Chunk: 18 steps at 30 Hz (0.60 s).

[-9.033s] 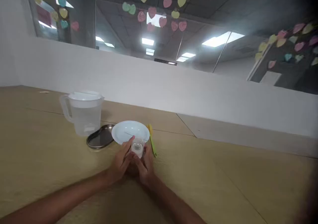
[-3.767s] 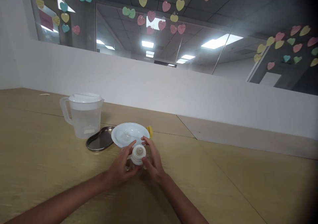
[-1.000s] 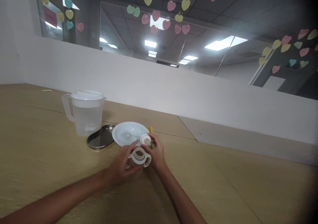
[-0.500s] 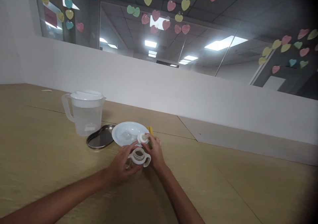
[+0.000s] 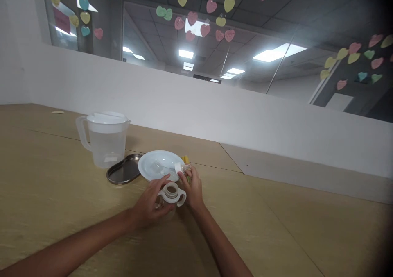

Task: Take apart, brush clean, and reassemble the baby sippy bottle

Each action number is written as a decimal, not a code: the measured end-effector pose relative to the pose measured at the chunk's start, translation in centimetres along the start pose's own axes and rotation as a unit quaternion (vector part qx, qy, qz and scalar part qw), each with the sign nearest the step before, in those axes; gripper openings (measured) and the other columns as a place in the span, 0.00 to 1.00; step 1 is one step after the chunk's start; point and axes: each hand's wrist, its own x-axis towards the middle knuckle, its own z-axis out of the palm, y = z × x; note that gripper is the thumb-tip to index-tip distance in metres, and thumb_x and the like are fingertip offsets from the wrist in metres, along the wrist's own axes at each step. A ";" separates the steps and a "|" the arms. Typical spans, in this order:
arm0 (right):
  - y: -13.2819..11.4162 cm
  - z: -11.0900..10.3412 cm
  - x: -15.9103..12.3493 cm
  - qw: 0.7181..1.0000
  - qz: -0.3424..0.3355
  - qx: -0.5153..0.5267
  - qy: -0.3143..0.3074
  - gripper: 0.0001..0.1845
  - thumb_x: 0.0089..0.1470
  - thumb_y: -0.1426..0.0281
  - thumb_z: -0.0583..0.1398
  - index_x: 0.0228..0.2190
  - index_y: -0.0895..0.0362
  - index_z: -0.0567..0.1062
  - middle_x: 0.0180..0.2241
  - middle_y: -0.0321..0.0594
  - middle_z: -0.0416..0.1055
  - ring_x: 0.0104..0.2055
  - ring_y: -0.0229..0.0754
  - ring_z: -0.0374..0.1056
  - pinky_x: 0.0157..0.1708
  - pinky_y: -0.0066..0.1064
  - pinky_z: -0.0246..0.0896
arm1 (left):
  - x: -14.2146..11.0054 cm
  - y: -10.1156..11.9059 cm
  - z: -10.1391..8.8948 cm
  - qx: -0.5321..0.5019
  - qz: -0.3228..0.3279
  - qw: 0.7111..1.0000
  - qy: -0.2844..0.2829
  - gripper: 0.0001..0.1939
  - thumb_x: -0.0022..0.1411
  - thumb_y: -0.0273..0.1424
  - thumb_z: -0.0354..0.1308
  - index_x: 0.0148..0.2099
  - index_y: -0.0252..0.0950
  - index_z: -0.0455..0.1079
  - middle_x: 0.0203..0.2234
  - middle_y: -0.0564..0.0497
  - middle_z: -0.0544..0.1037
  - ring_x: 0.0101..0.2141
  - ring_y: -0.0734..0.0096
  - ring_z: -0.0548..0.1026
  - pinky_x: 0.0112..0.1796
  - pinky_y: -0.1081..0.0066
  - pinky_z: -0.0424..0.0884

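Uncapped bottle (image 5: pixel 171 196) in your left hand (image 5: pixel 149 203); cap (image 5: pixel 178 168) in your right hand (image 5: pixel 194 191).
Your left fingers curl round the bottle, mouth up, on your side of the bowl (image 5: pixel 144 164). Your right fingers pinch the cap, tipped sideways, near the bowl's right edge. Tray (image 5: pixel 125 170) noted beside the bowl.

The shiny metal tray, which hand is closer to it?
Left. The left hand, holding the open bottle, is to the right of the metal tray and nearer the person; the right hand, holding the white cap, is farther right.
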 end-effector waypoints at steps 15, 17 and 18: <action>-2.3 -1.7 0.4 0.982 0.054 0.127 -0.128 0.22 0.50 0.56 0.58 0.44 0.57 0.69 0.20 0.31 0.63 0.24 0.37 0.60 0.27 0.28 0.55 | 0.0 -0.2 0.0 0.006 0.007 1.000 0.009 0.38 0.56 0.38 0.57 0.64 0.39 0.43 0.49 0.43 0.69 0.49 0.58 0.67 0.49 0.58 0.63; -2.4 -1.5 0.3 0.978 0.064 0.126 -0.151 0.23 0.51 0.56 0.57 0.45 0.57 0.67 0.23 0.34 0.67 0.26 0.38 0.64 0.29 0.29 0.58 | 0.0 -0.2 0.0 0.008 0.005 1.000 0.007 0.38 0.56 0.38 0.57 0.64 0.39 0.43 0.50 0.42 0.69 0.49 0.58 0.67 0.49 0.58 0.63; -2.4 -1.3 0.2 0.978 0.068 0.123 -0.156 0.24 0.51 0.56 0.57 0.46 0.57 0.66 0.25 0.36 0.70 0.28 0.39 0.66 0.30 0.30 0.59 | 0.0 -0.1 0.0 0.008 0.005 1.000 0.005 0.38 0.56 0.38 0.57 0.64 0.39 0.42 0.50 0.42 0.69 0.49 0.58 0.67 0.49 0.58 0.63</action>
